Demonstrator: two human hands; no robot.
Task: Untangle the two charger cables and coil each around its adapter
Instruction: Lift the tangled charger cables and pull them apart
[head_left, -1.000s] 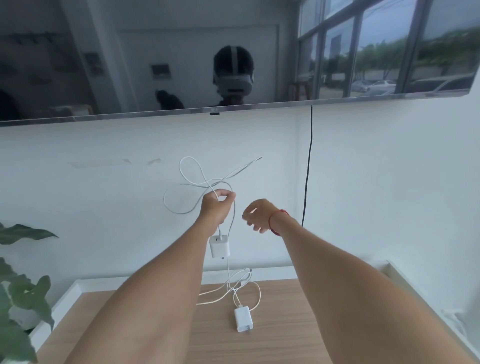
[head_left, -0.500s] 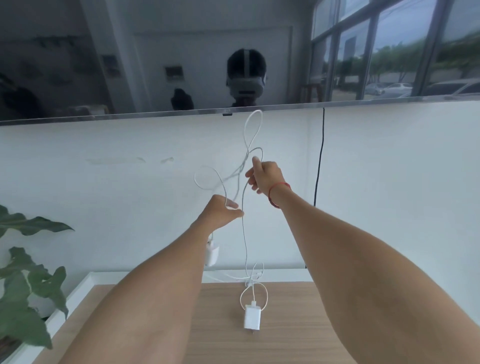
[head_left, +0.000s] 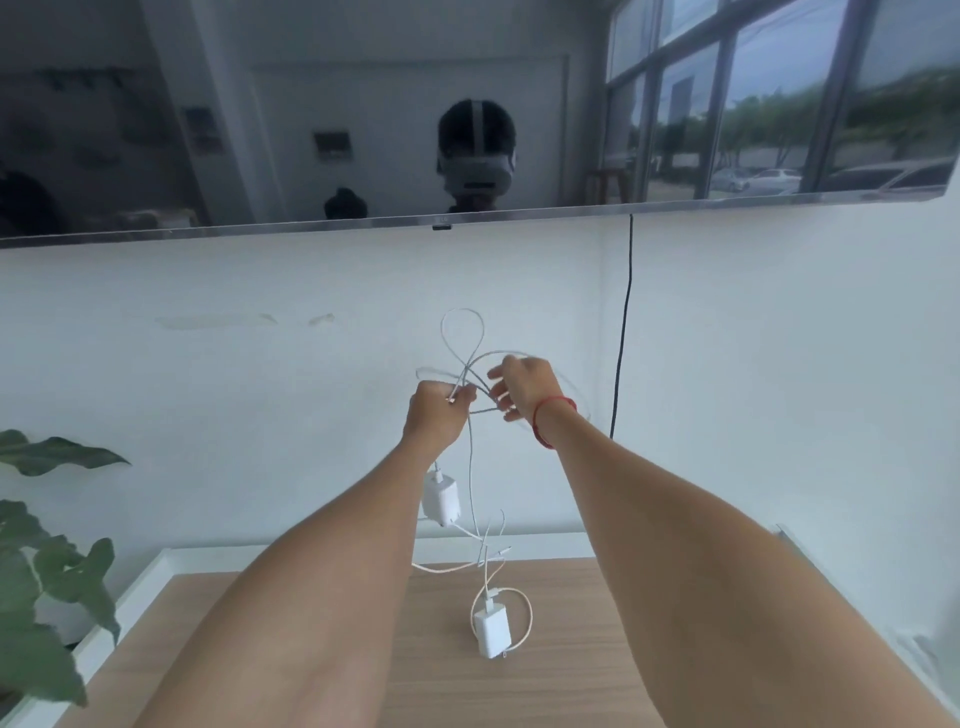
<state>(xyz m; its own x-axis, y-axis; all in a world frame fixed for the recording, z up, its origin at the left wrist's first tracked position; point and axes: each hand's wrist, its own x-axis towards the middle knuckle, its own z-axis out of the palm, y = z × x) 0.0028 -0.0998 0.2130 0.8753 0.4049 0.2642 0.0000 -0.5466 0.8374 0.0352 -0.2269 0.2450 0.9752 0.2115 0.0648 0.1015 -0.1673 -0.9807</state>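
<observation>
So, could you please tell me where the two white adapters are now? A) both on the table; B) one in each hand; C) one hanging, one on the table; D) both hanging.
C: the upper adapter dangles below the left hand, while the lower adapter lies on the wooden table.

No text, brand or number can be read anywhere. The small tab (head_left: 442, 226) under the lower edge of the wall screen (head_left: 311, 130) may carry a mark (too small to tell). The hanging adapter (head_left: 440, 500) and the lying adapter (head_left: 492, 633) are too blurred to show any print.
</observation>
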